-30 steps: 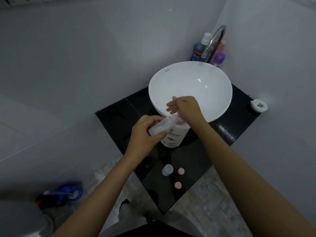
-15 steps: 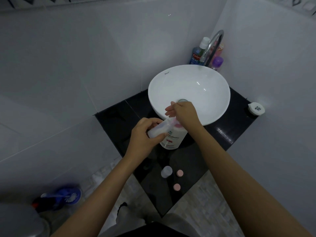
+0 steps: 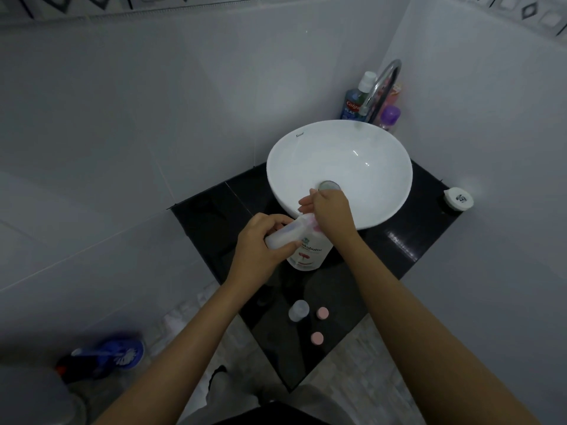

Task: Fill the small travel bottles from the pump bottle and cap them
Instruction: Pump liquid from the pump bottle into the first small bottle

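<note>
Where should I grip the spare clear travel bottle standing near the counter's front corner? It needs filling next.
Grip the spare travel bottle around its round body, coming from its left. It stands upright with an open top, and a pink cap sits close on its right.

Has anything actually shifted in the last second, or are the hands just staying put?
Nothing visibly changed hands. The left hand still holds the small bottle tilted against the pump bottle, whose top the right hand still covers. The spare bottle and two pink caps stay on the counter.
</note>
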Demonstrator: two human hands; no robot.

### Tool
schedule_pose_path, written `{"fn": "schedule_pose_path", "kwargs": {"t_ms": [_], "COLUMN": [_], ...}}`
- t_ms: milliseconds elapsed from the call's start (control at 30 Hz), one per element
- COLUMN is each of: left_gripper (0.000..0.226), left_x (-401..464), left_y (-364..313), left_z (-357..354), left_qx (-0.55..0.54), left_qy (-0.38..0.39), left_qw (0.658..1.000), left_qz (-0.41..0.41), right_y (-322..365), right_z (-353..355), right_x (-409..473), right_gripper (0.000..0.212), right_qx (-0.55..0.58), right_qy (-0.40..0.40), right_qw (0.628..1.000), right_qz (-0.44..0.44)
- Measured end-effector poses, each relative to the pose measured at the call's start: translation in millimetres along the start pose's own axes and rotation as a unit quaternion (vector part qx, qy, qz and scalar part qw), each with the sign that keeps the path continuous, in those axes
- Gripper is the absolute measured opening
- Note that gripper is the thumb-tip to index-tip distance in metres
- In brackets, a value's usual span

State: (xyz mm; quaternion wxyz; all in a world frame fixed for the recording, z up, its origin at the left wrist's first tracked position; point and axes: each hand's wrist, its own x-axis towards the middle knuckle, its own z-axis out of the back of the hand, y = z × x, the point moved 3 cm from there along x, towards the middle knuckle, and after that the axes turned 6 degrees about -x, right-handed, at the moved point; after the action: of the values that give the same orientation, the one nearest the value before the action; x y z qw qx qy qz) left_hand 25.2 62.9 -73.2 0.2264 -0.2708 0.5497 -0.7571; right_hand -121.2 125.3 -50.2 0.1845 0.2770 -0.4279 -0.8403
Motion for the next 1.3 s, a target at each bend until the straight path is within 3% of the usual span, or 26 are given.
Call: {"fn": "schedule_pose_path", "kwargs": {"t_ms": [200,333,500,667,933,1300], "left_gripper": [0.034,0.035,0.034,0.035,0.037,0.037], "left_x": [1.7,4.2,3.2,1.1,3.1,4.7], "left_y": [-4.1,-4.3,2.4,2.2,0.7,0.1], "left_z": [3.5,1.0,1.2,0.1,-0.1,-0.2], "left_qx": [-0.018,-0.024,-0.025,-0.030,-0.036,-0.056], "left_qy": [0.015,0.009,0.002,0.012,0.002,0.010], "left_qw": [1.000,1.000,1.000,0.999,0.999,0.998], "left_qz": [-0.005,-0.006,-0.003,0.009,0.002,0.023], "right_y": [10.7,8.2,-1.4,9.2,3.6,10.4], "right_z": [11.8,7.1,-1.7,7.1,2.1,10.8], "right_x": [10.9,9.7,4.7,6.2,7.2,5.3], "right_gripper": [0.036,0.039,0.038,0.036,0.037,0.036], "right_qx": [0.014,0.041,0.034,-0.013,0.049,0.048], "right_qy": [-0.008,-0.017,-0.048,-0.027,-0.047,-0.057], "right_qw": [1.000,0.999,0.998,1.000,0.997,0.997], "right_qz": [0.015,-0.020,0.006,0.001,-0.031,0.032]}}
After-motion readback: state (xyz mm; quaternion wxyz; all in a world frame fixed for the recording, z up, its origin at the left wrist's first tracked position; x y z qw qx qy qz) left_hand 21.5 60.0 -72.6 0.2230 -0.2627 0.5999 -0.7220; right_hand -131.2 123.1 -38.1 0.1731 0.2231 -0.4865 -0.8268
